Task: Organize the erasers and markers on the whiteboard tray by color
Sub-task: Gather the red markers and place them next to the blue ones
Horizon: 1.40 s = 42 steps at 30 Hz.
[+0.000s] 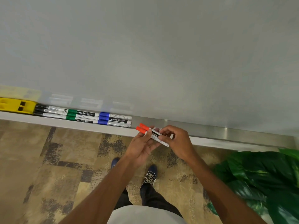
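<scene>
Two red-capped markers (143, 128) are held side by side just in front of the whiteboard tray (210, 131), caps pointing left. My left hand (142, 147) supports them from below and my right hand (176, 141) pinches their white barrels from the right. On the tray to the left lie three blue-capped markers (113, 119), then three green-capped markers (77, 115), then black-capped markers (47, 111). A yellow eraser (16, 105) sits at the tray's far left end.
The whiteboard (145, 54) rises behind the tray. Patterned brown carpet (56, 159) lies below, with my shoes (150, 175) on it. A large green leafy plant (262, 178) stands at the lower right, close to my right arm.
</scene>
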Available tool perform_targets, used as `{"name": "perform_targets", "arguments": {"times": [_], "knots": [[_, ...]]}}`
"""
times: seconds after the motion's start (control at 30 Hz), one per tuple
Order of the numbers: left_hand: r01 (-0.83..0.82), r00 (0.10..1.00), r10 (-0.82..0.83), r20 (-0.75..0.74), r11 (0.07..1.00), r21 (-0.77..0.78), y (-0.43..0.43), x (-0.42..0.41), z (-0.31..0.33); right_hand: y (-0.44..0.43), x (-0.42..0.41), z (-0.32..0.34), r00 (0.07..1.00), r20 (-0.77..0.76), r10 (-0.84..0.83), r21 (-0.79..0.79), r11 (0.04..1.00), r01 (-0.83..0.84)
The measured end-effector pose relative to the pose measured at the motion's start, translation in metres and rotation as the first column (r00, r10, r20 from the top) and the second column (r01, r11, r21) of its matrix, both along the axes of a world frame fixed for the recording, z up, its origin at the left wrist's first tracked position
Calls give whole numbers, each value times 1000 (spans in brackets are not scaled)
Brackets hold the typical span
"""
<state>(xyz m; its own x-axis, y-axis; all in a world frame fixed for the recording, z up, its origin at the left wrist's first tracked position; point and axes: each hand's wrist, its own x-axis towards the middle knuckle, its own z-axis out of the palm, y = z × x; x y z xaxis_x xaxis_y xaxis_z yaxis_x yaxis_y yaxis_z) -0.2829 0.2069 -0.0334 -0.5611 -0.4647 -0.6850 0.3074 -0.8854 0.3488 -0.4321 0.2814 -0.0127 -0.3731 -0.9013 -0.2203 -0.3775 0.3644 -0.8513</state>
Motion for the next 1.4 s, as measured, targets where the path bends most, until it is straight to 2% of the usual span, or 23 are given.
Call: {"name": "perform_targets", "arguments": {"times": [0.13, 0.23, 0.33, 0.47, 0.63, 0.77, 0.83, 0.87, 0.93, 1.0, 1.07, 1.1, 1.17, 1.23, 1.27, 1.4], "knots": [[6, 1000, -5, 23, 1000, -24, -3, 2, -3, -3, -4, -3, 998, -46, 30, -17, 999, -31], [-29, 996, 32, 79, 999, -33, -4, 2, -7, -8, -13, -12, 960, -276, 46, 0, 999, -48], [-47, 988, 56, 144, 997, -65, -4, 3, -10, -16, -20, -23, 861, -483, 163, 136, 985, -110], [-42, 973, 78, 216, 985, -168, -4, 8, -13, -27, -20, -33, 740, -576, 347, 265, 936, -233], [-5, 964, 72, 256, 967, -253, -4, 14, -16, -33, -20, -37, 663, -628, 409, 297, 912, -282], [50, 965, 31, 262, 953, -298, -4, 18, -13, -28, -19, -30, 616, -711, 338, 206, 938, -277], [48, 966, 32, 258, 954, -297, -5, 20, -11, -24, -15, -20, 628, -747, 216, 53, 962, -268], [44, 967, 34, 252, 954, -297, -5, 22, -10, -22, -13, -14, 667, -730, 146, -35, 968, -250], [31, 970, 44, 238, 954, -299, -5, 24, -9, -16, -7, 0, 819, -573, 10, -179, 974, -137], [8, 972, 62, 227, 956, -293, -4, 25, -7, -10, 0, 10, 956, -253, -148, -239, 967, 87], [-15, 975, 77, 208, 959, -284, -3, 26, -6, -9, 8, 16, 947, 71, -313, -174, 931, 321], [-32, 978, 87, 190, 960, -277, -3, 26, -5, -8, 11, 16, 890, 235, -390, -119, 897, 425], [-71, 982, 114, 154, 963, -261, -1, 24, -2, -8, 19, 17, 688, 509, -517, 24, 808, 589], [-101, 980, 142, 140, 959, -266, 0, 21, 2, -6, 29, 17, 471, 665, -580, 187, 739, 647], [-117, 977, 159, 140, 955, -271, -1, 19, 3, -5, 34, 17, 398, 701, -591, 245, 725, 644], [-182, 959, 236, 156, 938, -294, -3, 13, 8, -2, 49, 14, 304, 750, -587, 336, 735, 589]]}}
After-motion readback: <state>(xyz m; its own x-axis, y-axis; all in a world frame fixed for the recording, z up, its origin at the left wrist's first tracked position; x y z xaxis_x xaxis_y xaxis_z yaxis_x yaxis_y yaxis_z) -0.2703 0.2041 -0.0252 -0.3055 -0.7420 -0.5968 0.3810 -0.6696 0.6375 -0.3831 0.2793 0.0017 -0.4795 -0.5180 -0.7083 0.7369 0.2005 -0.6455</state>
